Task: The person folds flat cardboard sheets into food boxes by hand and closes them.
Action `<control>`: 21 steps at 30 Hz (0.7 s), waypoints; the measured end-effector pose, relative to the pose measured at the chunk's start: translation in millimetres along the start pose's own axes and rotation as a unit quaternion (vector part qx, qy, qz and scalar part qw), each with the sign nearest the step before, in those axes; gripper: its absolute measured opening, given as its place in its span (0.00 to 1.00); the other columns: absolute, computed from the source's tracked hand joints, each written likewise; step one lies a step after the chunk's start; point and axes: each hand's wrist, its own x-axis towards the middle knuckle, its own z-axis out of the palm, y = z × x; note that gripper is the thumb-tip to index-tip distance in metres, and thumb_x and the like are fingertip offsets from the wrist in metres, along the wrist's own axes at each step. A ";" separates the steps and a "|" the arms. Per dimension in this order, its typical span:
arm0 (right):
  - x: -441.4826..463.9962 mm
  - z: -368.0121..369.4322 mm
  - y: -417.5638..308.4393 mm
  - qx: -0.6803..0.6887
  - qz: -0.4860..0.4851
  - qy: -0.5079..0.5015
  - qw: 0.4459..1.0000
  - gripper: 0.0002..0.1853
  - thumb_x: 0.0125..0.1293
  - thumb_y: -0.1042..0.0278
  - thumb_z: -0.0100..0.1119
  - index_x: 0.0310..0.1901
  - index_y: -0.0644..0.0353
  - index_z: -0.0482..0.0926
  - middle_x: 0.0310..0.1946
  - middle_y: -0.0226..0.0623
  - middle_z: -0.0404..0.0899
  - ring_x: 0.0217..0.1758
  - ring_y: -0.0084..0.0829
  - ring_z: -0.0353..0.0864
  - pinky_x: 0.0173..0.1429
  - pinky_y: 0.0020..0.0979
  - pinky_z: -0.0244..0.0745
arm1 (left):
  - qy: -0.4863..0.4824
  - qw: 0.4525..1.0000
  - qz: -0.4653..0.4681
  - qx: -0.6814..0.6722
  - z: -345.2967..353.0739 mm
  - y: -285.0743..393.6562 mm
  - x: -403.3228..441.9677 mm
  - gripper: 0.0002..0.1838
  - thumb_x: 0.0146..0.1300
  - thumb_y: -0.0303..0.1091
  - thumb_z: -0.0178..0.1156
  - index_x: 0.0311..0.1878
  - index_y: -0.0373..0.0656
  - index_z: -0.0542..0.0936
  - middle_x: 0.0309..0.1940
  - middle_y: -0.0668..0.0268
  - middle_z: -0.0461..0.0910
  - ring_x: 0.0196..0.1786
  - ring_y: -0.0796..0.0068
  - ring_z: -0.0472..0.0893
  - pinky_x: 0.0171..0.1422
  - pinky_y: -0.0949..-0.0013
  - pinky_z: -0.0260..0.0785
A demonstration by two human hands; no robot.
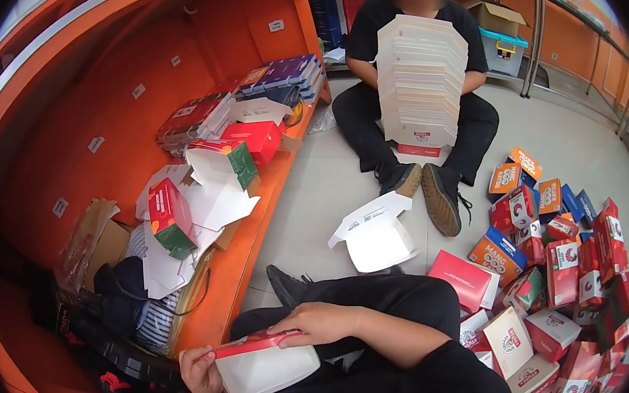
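- Left hand [201, 371]: closed on the box [267, 371], left end.
- Right hand [315, 322]: half-curled on its red edge (gripping, I can't tell).
- White carton [377, 242]: beyond the box.

Long orange shelf [237, 272] on the left, mostly red cardboard boxes [563, 272] heaped right, open white cardboard box [378, 244] on grey tiled floor [301, 195] between them, red-and-white cardboard box [267, 371] nearest, both hands [320, 323] on it.

A packing room, seemingly (tiled floor [307, 196]), with orange shelving [247, 244] and heaped printed cartons [561, 264].
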 end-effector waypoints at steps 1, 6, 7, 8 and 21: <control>2.5 2.7 2.6 -0.014 -0.009 0.018 1.000 0.20 0.64 0.54 0.51 0.50 0.60 0.76 0.39 0.45 0.80 0.42 0.44 0.79 0.52 0.37 0.70 | -0.025 1.000 -0.011 -0.016 -1.6 5.5 10.6 0.05 0.56 0.28 0.56 0.36 0.42 0.76 0.33 0.56 0.76 0.31 0.61 0.74 0.36 0.65 0.65; 15.9 6.5 -1.3 -0.123 -0.067 0.103 0.985 0.14 0.65 0.55 0.50 0.43 0.55 0.78 0.32 0.38 0.81 0.36 0.38 0.79 0.47 0.35 0.70 | -0.061 0.977 -0.146 -0.141 0.5 6.7 22.5 0.20 0.63 0.46 0.50 0.39 0.35 0.76 0.35 0.51 0.76 0.37 0.56 0.76 0.44 0.62 0.68; 17.9 5.2 -4.2 -0.135 -0.070 0.111 0.982 0.14 0.65 0.55 0.50 0.41 0.54 0.79 0.31 0.38 0.81 0.36 0.37 0.79 0.47 0.34 0.69 | -0.049 0.968 -0.183 -0.167 2.5 4.9 20.4 0.20 0.63 0.45 0.50 0.39 0.34 0.76 0.35 0.51 0.76 0.38 0.56 0.77 0.45 0.62 0.68; 19.4 3.3 -7.2 -0.126 -0.077 0.102 0.984 0.13 0.65 0.56 0.50 0.41 0.55 0.78 0.30 0.38 0.81 0.34 0.39 0.79 0.45 0.35 0.70 | -0.067 0.962 -0.227 -0.133 -0.9 3.9 18.9 0.20 0.64 0.44 0.50 0.41 0.33 0.75 0.35 0.51 0.77 0.40 0.57 0.78 0.48 0.63 0.68; 39.3 -18.8 -27.3 -0.118 -0.067 -0.031 0.990 0.11 0.64 0.61 0.51 0.38 0.60 0.76 0.22 0.42 0.77 0.29 0.45 0.77 0.36 0.41 0.71 | -0.188 0.907 -0.322 -0.196 -27.6 2.2 29.4 0.10 0.54 0.23 0.59 0.40 0.33 0.79 0.32 0.62 0.76 0.36 0.74 0.75 0.40 0.76 0.65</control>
